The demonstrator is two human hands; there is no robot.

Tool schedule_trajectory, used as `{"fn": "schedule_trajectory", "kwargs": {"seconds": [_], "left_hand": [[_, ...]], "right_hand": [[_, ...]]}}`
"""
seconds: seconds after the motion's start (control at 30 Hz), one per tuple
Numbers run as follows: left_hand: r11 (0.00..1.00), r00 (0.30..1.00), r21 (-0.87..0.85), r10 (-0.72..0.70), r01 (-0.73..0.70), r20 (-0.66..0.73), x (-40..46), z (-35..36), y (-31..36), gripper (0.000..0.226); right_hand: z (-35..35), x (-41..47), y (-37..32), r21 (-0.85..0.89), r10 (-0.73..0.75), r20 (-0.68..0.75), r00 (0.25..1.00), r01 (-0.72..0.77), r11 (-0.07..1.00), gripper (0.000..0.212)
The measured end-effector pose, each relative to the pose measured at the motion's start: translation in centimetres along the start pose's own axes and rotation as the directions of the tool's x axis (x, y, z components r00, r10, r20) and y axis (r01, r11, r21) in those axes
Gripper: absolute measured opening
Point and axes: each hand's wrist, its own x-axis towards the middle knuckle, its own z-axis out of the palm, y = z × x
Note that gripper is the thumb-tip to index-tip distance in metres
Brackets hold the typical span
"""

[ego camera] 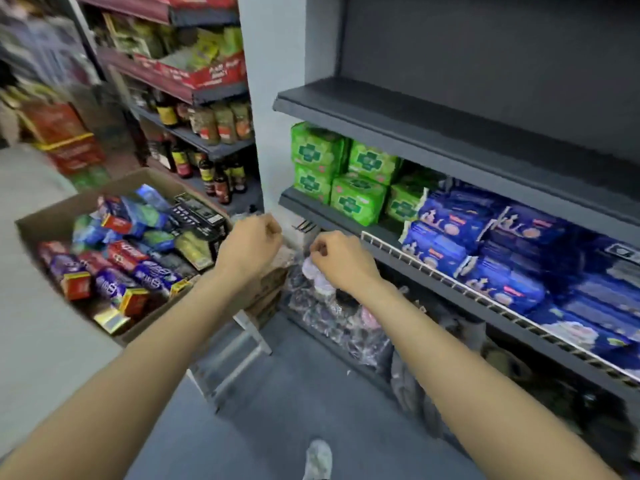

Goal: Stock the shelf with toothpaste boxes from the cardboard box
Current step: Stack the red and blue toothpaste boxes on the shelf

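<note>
Both hands seemingly empty beside cardboard box.

Toothpaste boxes in cardboard box, left of shelf

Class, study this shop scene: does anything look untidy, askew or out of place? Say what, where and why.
The toothpaste boxes in the cardboard box lie jumbled at all angles, not stacked. The top shelf holds nothing, while the shelf below holds green packs and blue packs. Both hands hold nothing.
</note>
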Motion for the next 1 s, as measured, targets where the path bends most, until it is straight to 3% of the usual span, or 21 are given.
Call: {"fn": "schedule_trajectory", "kwargs": {"seconds": [0.2, 0.3, 0.47, 0.63, 0.77, 0.9, 1.0], "left_hand": [[0.954, 0.987, 0.289, -0.118, 0.082, 0.11, 3.4, -3.1, -12.9, 0.018], [0.93, 0.967, 0.354, -0.17, 0.095, 0.188, 5.6, -4.1, -19.5, 0.024], [0.87, 0.87, 0.488, -0.185, -0.07, 0.456, 7.4, -5.0, -26.9, 0.036], [0.862, 0.809, 0.461, -0.111, -0.211, 0.577, 9.3, -6.8, -30.8, 0.064], [0.893, 0.729, 0.3, 0.046, -0.337, 0.684, 10.3, -8.3, -32.2, 0.054], [0.85, 0.592, 0.134, 0.234, -0.51, 0.772, 10.6, -9.3, -35.5, 0.021], [0.798, 0.501, 0.122, 0.244, -0.59, 0.83, 10.6, -9.7, -38.0, 0.049]], "right_hand": [[9.3, 6.3, -7.7, 0.086, -0.045, 0.136, 0.99, 0.034, 0.996, 0.02], [13.1, 9.1, -10.9, 0.105, -0.107, 0.184, 0.977, 0.088, 0.991, 0.024], [17.7, 12.6, -14.5, 0.057, -0.088, 0.275, 0.957, 0.075, 0.996, 0.037], [21.4, 15.5, -17.6, 0.062, -0.04, 0.424, 0.905, 0.015, 0.998, 0.057], [24.8, 16.2, -19.6, 0.069, 0.022, 0.48, 0.877, -0.063, 0.996, 0.067], [26.7, 16.4, -21.1, 0.032, 0.07, 0.406, 0.911, -0.091, 0.995, 0.048], [26.5, 16.4, -21.5, 0.054, 0.114, 0.395, 0.912, -0.147, 0.988, 0.044]]}}
